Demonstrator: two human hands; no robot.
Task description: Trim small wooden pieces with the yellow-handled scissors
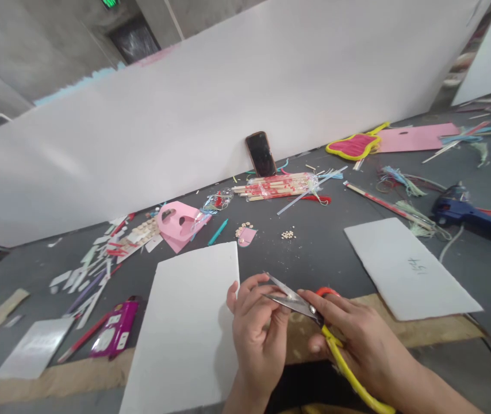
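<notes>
My right hand grips a pair of scissors with yellow and red-orange handles, its blades parted and pointing up and left. Close against the blades is my left hand, fingers curled and thumb drawn in; whatever small thing they pinch is hidden. Beyond the hands, a small pile of pale wooden slices lies on the dark table. More slices border a small pink heart-shaped piece. A large white board lies beside and partly under my left hand.
A second white board and a blue glue gun with its cord lie right. Behind are bundled sticks and a phone leaning on the white partition. Left are pink cut-outs, a teal pen and a purple box.
</notes>
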